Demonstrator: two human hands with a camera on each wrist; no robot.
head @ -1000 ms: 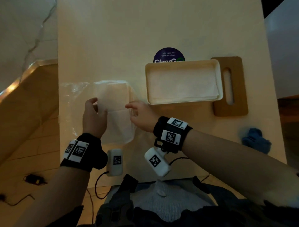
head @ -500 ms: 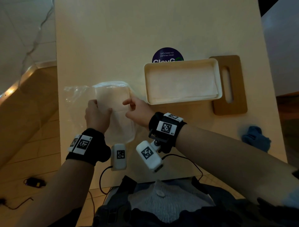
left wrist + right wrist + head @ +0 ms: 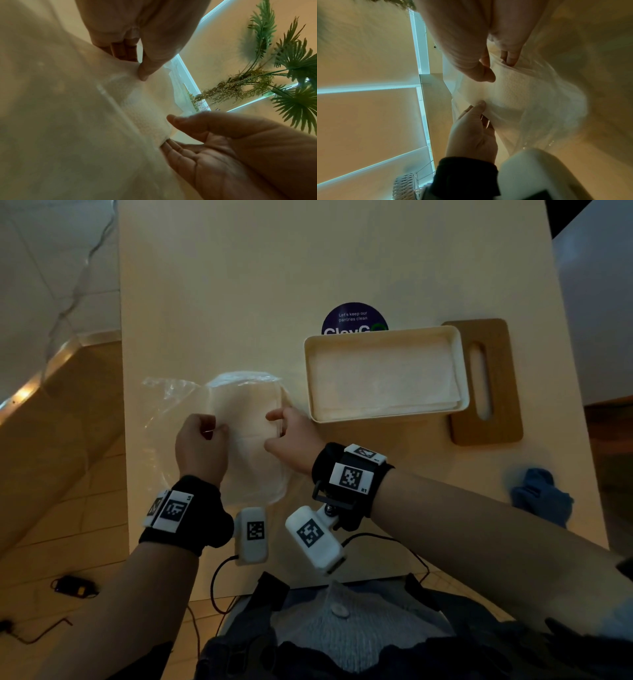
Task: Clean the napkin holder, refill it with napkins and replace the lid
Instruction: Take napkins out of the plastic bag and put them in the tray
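Note:
A stack of white napkins (image 3: 246, 419) lies in a clear plastic bag (image 3: 168, 398) on the table, left of centre. My left hand (image 3: 205, 433) pinches its left edge, thumb on top and fingers beneath (image 3: 135, 65). At the right edge my right hand (image 3: 274, 426) pinches the stack between thumb and fingers (image 3: 498, 70). The cream napkin holder (image 3: 462, 364) stands open to the right with flat napkins (image 3: 383, 378) inside. Its wooden lid (image 3: 493, 392), with a long slot, lies flat beside and partly under it.
A blue cloth (image 3: 541, 498) lies near the table's right front edge. A round purple sticker (image 3: 354, 318) sits behind the holder. The table's left edge drops to the floor, where cables lie (image 3: 72, 585). Wrist camera cables hang at the front edge.
Both hands have closed in on the sides of the bagged napkins. My right hand has shifted a little left, its thumb now on top of the stack.

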